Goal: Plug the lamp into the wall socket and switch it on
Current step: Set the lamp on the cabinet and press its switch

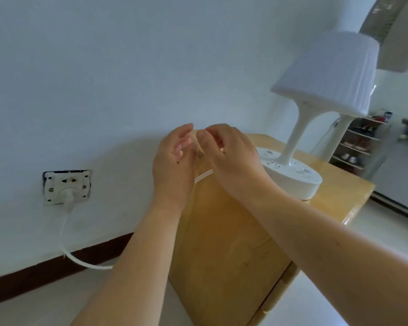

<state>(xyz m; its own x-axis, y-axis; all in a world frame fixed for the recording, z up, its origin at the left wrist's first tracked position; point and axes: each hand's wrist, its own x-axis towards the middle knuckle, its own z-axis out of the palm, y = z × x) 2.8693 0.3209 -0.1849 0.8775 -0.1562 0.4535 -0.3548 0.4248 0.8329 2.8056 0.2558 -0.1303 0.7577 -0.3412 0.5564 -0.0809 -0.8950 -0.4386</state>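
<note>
Right now, from over the person's shoulders, both bare hands are raised together above the back edge of the wooden cabinet [233, 243]. The left hand [172, 165] is half-curled, palm turned toward the other, fingers loosely bent rather than clenched. The right hand [231, 154] has its thumb and forefinger pinched together near the left hand's fingertips. A thin white cable [204, 176] shows in the gap under the two hands, running slantwise between them; whether either hand actually grips it I cannot tell, since the fingers hide the spot where it would be held.

Just to the right of the hands stands the lamp [325, 74], with a white pleated shade, a curved white stem and a round white base [295, 177] resting on the cabinet top. The base carries socket holes on its upper face, and the right wrist passes close beside it without clearly touching.

Well apart, down to the left on the pale wall, sits the wall socket [66, 187], its white plate a little askew. A white plug [68, 195] is seated in its lower outlet, and a white cord [66, 236] drops from it, curving along the dark skirting toward the left forearm.

No brand, label or writing can be read anywhere; marks on the base are too blurred.
</note>
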